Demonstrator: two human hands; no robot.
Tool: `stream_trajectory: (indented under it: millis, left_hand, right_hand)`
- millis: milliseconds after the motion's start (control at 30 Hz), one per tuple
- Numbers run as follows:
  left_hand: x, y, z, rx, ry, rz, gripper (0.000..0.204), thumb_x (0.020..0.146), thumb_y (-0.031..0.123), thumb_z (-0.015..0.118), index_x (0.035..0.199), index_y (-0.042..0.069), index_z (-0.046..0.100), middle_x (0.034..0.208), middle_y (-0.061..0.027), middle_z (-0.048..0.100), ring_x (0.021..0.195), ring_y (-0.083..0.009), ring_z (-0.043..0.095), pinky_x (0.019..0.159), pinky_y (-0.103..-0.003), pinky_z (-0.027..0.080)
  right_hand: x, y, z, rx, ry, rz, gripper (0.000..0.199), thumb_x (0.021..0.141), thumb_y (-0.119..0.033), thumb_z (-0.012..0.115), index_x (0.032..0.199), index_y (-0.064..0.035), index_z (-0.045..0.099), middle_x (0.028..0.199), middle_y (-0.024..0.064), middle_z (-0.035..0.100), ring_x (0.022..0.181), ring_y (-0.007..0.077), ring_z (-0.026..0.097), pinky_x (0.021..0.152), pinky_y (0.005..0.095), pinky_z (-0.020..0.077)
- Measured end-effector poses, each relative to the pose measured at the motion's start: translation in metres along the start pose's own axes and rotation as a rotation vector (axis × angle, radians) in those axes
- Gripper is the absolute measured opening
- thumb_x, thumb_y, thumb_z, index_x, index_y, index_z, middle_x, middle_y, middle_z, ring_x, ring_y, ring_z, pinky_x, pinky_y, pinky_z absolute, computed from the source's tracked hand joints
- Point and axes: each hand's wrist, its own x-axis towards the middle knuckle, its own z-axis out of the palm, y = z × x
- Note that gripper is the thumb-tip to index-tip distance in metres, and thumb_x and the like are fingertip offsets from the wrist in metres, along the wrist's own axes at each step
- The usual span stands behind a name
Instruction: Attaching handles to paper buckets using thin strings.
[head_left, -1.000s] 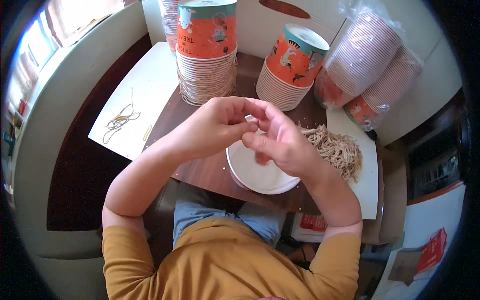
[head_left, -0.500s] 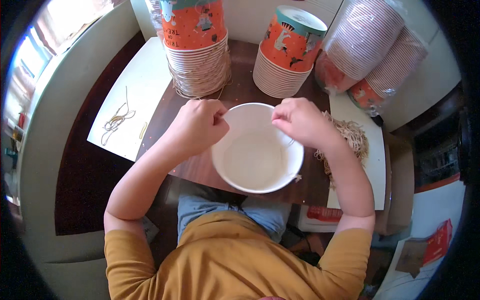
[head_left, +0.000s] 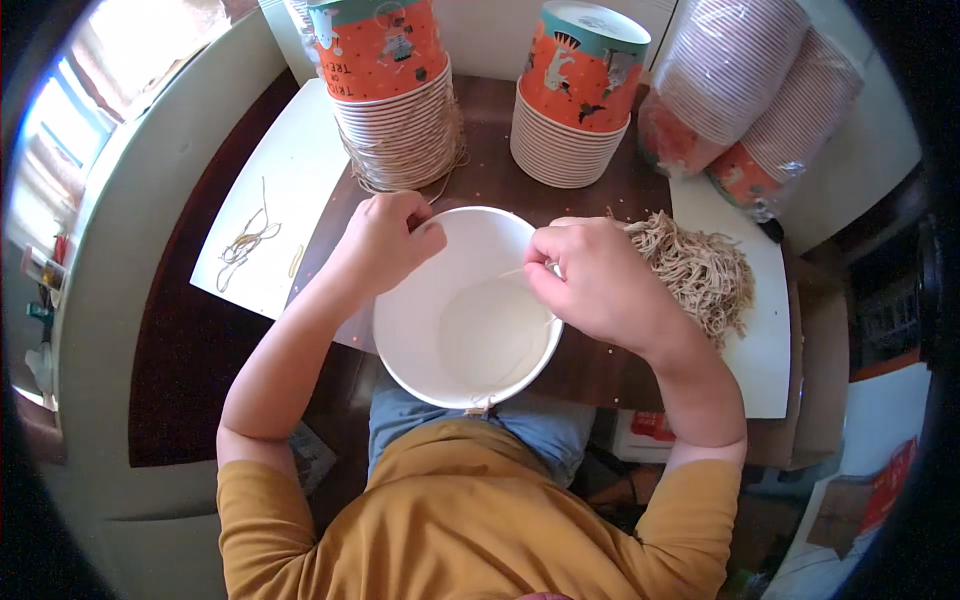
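Observation:
A white-lined paper bucket (head_left: pixel 470 235) stands in front of me, tilted so its open mouth faces up toward me. My right hand (head_left: pixel 595 275) is closed in a pinch on a thin string (head_left: pixel 515 272) at the bucket's right rim. At the far left rim is my left hand (head_left: pixel 385 245), its fingers curled and thumb pressed in; what they hold is hidden. A small string knot (head_left: pixel 478 410) shows on the near rim. Faint string also runs along the bucket's inner right side.
Behind stand two stacks of orange printed buckets, one (head_left: pixel 395 120) wound with string, the other (head_left: pixel 570 140) bare. Wrapped bucket stacks (head_left: pixel 720 90) lean at the back right. A heap of beige string (head_left: pixel 700 275) lies right, and a few loose strands (head_left: pixel 248 242) lie on a white board left.
The bucket has shifted left and turned, with its knot moving from the right rim to the near rim. My left hand has moved slightly left, and the right hand slightly nearer.

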Motion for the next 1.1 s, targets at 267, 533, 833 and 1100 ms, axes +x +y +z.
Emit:
stream_trajectory:
  millis: [267, 533, 833, 1100]
  left_hand:
    - [-0.015, -0.006, -0.002, -0.266, -0.169, -0.060, 0.025, 0.079, 0.007, 0.058, 0.100, -0.004, 0.065, 0.085, -0.0058, 0.066, 0.074, -0.0099, 0.061, 0.065, -0.025, 0.049]
    - [-0.063, -0.003, 0.016, -0.933, -0.254, -0.183, 0.037, 0.091, 0.011, 0.058, 0.124, -0.005, 0.052, 0.088, -0.0048, 0.065, 0.075, -0.0092, 0.061, 0.066, -0.023, 0.051]
    - [-0.069, -0.012, 0.027, -0.783, -0.088, -0.051, 0.021, 0.093, 0.004, 0.055, 0.111, -0.005, 0.060, 0.090, -0.0046, 0.061, 0.071, -0.0081, 0.060, 0.064, -0.022, 0.049]
    - [-0.068, -0.014, 0.025, -0.719, -0.051, -0.035, 0.019, 0.088, 0.002, 0.061, 0.107, -0.002, 0.064, 0.091, -0.0057, 0.059, 0.069, -0.0071, 0.060, 0.061, -0.020, 0.049]
  right_hand:
    - [0.004, 0.022, -0.001, -0.083, -0.021, -0.035, 0.009, 0.078, -0.008, 0.064, 0.083, -0.0008, 0.066, 0.078, 0.0142, 0.059, 0.068, 0.0293, 0.061, 0.064, 0.0365, 0.0487]
    - [-0.005, -0.003, -0.003, 0.058, 0.103, -0.075, 0.007, 0.080, -0.007, 0.066, 0.083, -0.0003, 0.064, 0.090, 0.0117, 0.055, 0.078, 0.0256, 0.059, 0.070, 0.0353, 0.0476]
    - [0.002, -0.005, 0.026, 0.352, -0.114, 0.226, 0.014, 0.083, -0.013, 0.063, 0.082, 0.0005, 0.065, 0.082, 0.0109, 0.059, 0.078, 0.0220, 0.059, 0.071, 0.0337, 0.0465]
    - [0.008, -0.008, 0.033, 0.397, -0.143, 0.268, 0.014, 0.083, -0.014, 0.064, 0.082, 0.0002, 0.065, 0.083, 0.0110, 0.059, 0.078, 0.0218, 0.059, 0.072, 0.0340, 0.0469]
